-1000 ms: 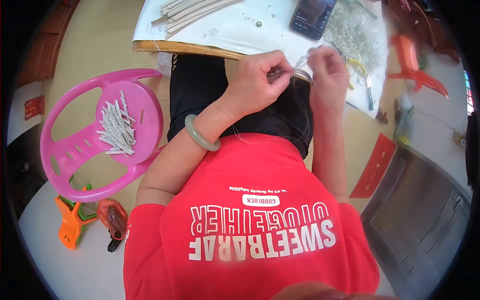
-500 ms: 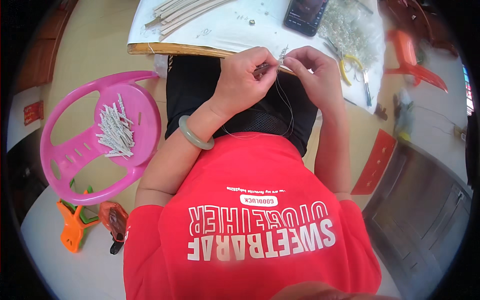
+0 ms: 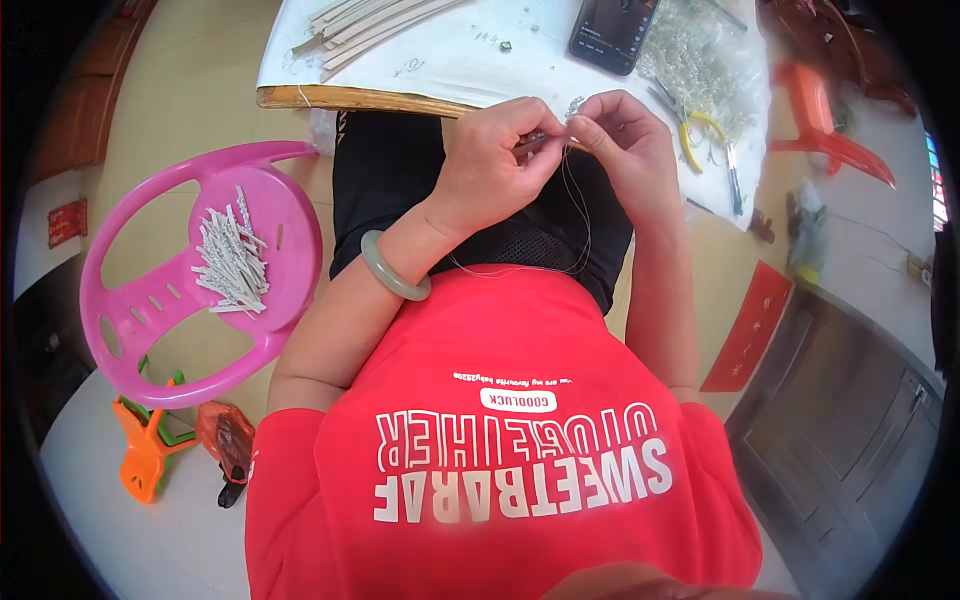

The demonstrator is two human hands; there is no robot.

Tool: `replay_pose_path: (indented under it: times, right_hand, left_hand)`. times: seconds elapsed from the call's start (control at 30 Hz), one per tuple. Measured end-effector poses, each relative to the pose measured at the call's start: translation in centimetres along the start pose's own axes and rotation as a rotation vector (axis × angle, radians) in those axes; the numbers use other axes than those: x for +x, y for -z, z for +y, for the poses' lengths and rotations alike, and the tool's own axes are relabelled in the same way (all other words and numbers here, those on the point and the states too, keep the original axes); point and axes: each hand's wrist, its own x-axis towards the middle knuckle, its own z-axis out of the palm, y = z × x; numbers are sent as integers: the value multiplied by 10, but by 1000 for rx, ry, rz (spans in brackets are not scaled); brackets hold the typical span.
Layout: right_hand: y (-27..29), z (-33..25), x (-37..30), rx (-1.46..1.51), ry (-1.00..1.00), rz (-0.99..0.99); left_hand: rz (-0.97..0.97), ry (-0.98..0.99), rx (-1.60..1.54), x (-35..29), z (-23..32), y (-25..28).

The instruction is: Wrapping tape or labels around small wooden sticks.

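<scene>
Over my lap, at the table's front edge, my two hands meet fingertip to fingertip. My left hand [image 3: 503,155] is closed in a pinch around a narrow dark brown strip [image 3: 530,142]. Pinched in my right hand [image 3: 625,135] is a small piece of clear, glittering beads [image 3: 575,105], partly hidden by the fingers. A thin pale thread [image 3: 587,225] hangs in a loop from between the hands and runs across my lap. Whether the strip is joined to the beaded piece I cannot tell.
The white-covered table [image 3: 450,75] holds pale strips [image 3: 375,30], a phone [image 3: 612,35], a heap of clear beads [image 3: 705,60] and yellow-handled pliers [image 3: 690,145]. To my left, a pink plastic chair [image 3: 285,215] carries a pile of short beaded strips [image 3: 232,262]. A red stool [image 3: 825,120] stands at right.
The beaded piece was upright above the fingertips and is now tipped over, more covered by my right fingers. My right hand has turned slightly inward; my left has moved a little right.
</scene>
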Motion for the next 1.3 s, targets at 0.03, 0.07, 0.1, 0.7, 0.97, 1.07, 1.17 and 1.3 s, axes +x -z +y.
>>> replay_pose_path:
  times: [0.03, 0.07, 0.1, 0.7, 0.97, 1.07, 1.17, 1.3]
  right_hand:
    - [-1, 2, -1, -30, 56, 40]
    - [-3, 4, -2, -61, 113, 81]
    - [-5, 5, -3, -91, 169, 121]
    - [-13, -6, -14, 139, 169, 181]
    - [43, -37, 11, 756, 194, 10]
    - [84, -37, 6, 646, 219, -167]
    - [133, -44, 1, 571, 227, 142]
    - [205, -61, -14, 526, 288, 265]
  left_hand:
    - [8, 18, -19, 0, 0, 0]
    - [17, 36, -37, 0, -1, 0]
    - [25, 54, -56, 0, -1, 0]
    - [-36, 203, -226, -3, -3, 9]
    - [4, 325, -314, 0, 8, 21]
    - [-10, 239, -190, -1, -2, 25]
    - [-39, 153, -75, 0, -13, 30]
    - [-149, 412, -487, 1, -18, 34]
